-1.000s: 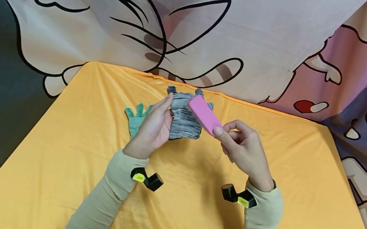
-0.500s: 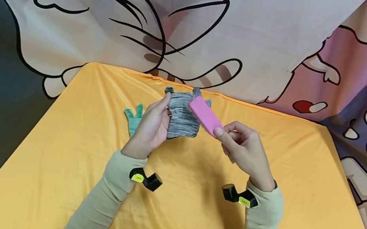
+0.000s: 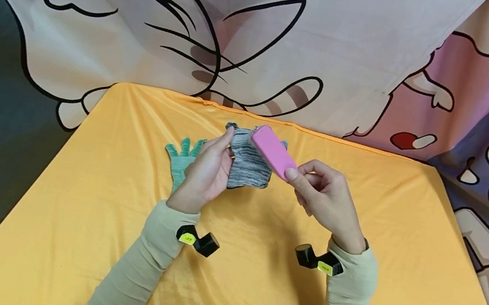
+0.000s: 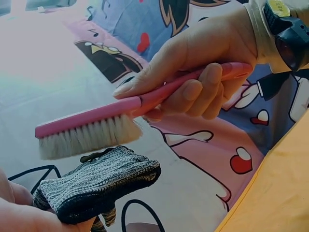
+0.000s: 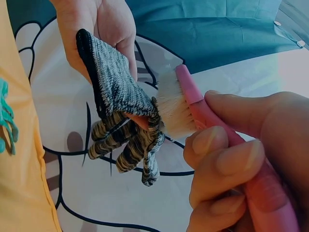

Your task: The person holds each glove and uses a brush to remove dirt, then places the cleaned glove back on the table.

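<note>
Nearest me, two ribbed pale beige sleeves [image 3: 125,267] reach in over the smooth orange-yellow cloth [image 3: 245,296] that covers the table, a small black camera [image 3: 207,244] strapped at each wrist, plainly so that each hand's work can be watched. On the right, the person's right hand [image 3: 331,202] grasps a long pink brush [image 3: 273,152] by its handle, thumb laid along the top and fingers curled underneath; that grip keeps the brush's back uppermost and turns its whitish bristles [image 4: 87,137] down toward the knit below. On the left, the person's left hand [image 3: 205,173] has its palm turned inward and holds a black-and-grey flecked knitted glove [image 3: 249,166] up off the table, thumb at the left edge and the other fingers passing behind it, so how tightly they close I can't see. Held this way, the fabric is spread under the brush, I'd judge, while the glove's own fingers droop on the far side. The bristles are right beside the knit; whether they touch it I cannot tell. Further left, partly hidden by the left hand, a mint-green knitted glove [image 3: 179,162] lies on the cloth, fingers splayed toward the far edge. Beyond that edge hangs a white printed backdrop [image 3: 357,47] with a black-outlined cartoon cat, turning pink and purple at the right.
</note>
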Demonstrator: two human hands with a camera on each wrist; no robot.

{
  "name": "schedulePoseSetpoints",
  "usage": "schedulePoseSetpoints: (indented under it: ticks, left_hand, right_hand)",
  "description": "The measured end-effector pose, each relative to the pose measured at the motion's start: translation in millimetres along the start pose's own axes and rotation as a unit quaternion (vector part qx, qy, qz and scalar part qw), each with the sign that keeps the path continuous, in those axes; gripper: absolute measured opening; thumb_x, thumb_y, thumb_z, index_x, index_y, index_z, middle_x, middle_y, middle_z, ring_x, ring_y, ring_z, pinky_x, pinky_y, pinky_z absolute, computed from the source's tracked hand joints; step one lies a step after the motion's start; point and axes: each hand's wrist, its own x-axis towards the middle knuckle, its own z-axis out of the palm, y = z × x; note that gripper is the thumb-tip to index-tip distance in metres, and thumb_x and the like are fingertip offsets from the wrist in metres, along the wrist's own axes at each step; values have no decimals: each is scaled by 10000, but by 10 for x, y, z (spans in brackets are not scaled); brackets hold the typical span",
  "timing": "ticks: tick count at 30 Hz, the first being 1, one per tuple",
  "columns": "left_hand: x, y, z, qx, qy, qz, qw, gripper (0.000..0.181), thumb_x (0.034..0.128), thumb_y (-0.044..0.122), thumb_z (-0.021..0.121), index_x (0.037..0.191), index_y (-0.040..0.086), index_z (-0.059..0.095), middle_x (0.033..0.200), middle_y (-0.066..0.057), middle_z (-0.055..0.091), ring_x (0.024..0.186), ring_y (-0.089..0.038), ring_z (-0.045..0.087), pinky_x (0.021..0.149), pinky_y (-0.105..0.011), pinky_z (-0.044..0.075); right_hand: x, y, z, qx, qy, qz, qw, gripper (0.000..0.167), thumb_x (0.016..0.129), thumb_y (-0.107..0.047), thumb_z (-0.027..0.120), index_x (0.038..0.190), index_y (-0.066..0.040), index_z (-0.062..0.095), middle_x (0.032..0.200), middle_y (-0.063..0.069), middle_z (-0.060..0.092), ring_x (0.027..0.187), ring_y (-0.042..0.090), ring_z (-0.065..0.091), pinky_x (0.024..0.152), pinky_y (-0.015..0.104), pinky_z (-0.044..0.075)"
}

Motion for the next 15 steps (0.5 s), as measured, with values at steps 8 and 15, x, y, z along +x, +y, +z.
schedulePoseSetpoints:
  ticks: [8, 15]
  left_hand:
    - [-17, 40, -15, -9, 80, 72, 9999, 298, 1012, 305, 311, 1081, 57, 462, 1058, -53, 507, 995, -125, 524, 861, -259, 471]
    - [-12, 42, -25, -52, 56, 77, 9999, 291, 1013, 295, 314, 1069, 54, 467, 1048, -52, 507, 977, -119, 528, 845, -249, 477]
  right_hand:
    - [11, 1, 0, -78, -37, 150, 9999, 169, 903, -181, 598, 822, -38, 558, 519, 98, 460, 395, 98, 362, 334, 255, 295]
    - [4, -4, -3, -64, -50, 142, 9999, 171, 906, -184, 593, 824, -37, 559, 525, 126, 468, 392, 108, 365, 331, 261, 299]
